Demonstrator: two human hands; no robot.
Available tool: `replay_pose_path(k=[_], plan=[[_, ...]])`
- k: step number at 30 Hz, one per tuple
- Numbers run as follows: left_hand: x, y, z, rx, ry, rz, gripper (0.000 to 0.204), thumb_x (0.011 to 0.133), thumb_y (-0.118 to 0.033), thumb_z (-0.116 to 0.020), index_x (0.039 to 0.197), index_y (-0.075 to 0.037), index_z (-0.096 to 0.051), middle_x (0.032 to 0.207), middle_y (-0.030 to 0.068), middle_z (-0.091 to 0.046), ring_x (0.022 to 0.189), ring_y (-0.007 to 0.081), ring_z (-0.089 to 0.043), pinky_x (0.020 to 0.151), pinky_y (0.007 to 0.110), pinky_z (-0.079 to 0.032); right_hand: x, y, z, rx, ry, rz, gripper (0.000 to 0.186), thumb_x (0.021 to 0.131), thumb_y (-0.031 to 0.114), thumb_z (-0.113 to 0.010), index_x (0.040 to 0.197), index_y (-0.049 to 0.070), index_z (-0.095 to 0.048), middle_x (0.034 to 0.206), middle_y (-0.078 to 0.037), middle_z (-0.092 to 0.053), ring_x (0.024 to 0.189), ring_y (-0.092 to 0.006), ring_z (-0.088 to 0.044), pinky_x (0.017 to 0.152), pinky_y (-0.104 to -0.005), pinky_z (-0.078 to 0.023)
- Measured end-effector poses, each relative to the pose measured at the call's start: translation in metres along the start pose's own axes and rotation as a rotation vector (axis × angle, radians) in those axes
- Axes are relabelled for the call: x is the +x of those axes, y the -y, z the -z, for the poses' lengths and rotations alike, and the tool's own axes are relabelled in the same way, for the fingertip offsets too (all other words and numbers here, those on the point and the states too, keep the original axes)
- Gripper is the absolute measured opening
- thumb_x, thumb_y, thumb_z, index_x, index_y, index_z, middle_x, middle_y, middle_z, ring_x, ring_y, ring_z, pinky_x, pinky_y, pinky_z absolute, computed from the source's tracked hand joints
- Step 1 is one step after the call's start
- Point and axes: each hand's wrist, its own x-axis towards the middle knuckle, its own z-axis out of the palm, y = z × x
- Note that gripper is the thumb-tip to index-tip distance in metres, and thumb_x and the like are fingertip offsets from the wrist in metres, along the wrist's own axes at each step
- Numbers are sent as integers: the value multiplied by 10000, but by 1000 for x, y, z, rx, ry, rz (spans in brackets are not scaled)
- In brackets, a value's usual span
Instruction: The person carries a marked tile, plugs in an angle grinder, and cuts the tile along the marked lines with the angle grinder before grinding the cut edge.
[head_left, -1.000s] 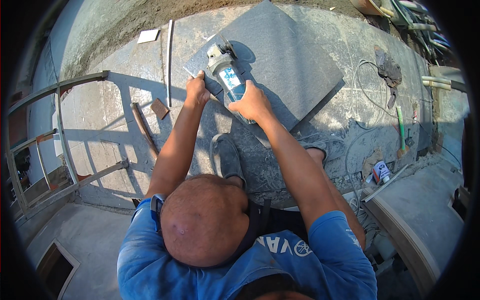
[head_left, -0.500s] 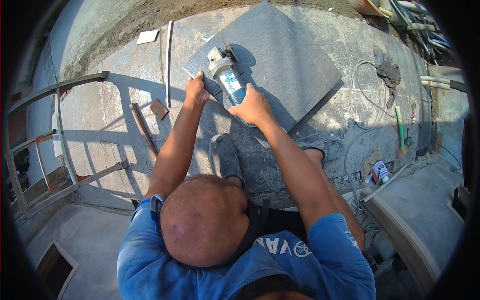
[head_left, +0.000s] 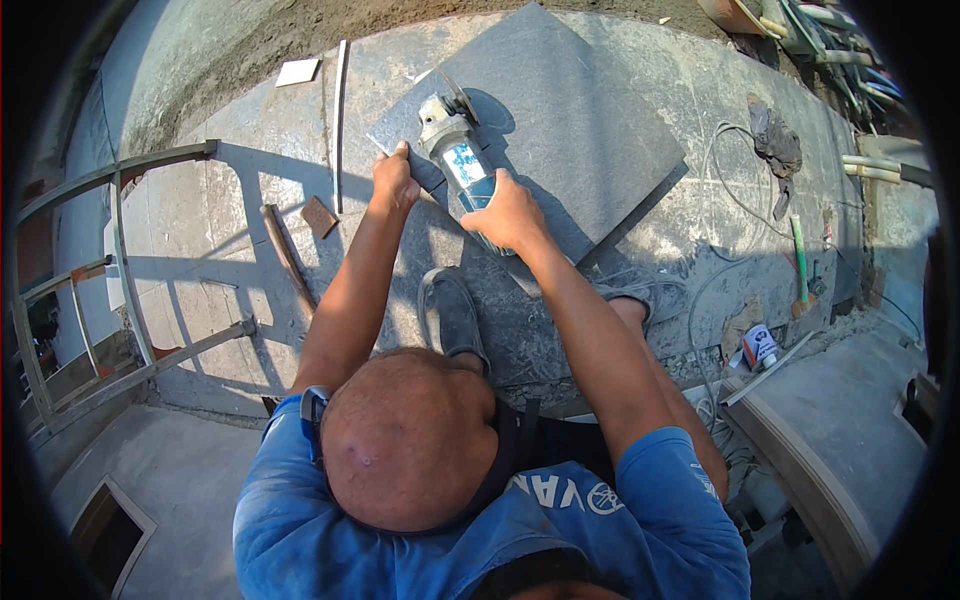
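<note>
Head view: I'm seeing the grinder slanting over the gray slab, sitting slightly rightward of 1 s ago; slab is staying put, so I'm judging the work steady. Right hand is wrapping grinder body; left hand is touching slab edge, pinch unclear. Rightward, dark cloth is lying crumpled.

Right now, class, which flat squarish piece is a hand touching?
The big grey slab: the left hand holds its edge; the white tile and brown square lie untouched.
</note>
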Motion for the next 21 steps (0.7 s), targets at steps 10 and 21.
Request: replay_pose_path(k=[10,21], plan=[[3,0,1,5,-37,-20,178,997,-44,-466,1170,-14,-490,1077,141,-609,927,281,-630,868,466,-543,-2,-5,-6,-57,-74,31,800,646,307,-792,1295,-17,-454,1209,-234,-614,1153,-368,-594,964,-430,-491],[-4,-3,-4,64,-55,-32,215,1014,-88,-471,1181,48,-457,1104,162,-577,946,279,-625,890,464,-546,-10,-17,-7,-57,-41,40,847,660,309,-772,1342,-40,-411,1250,-266,-581,1176,-392,-569,977,-441,-480]])
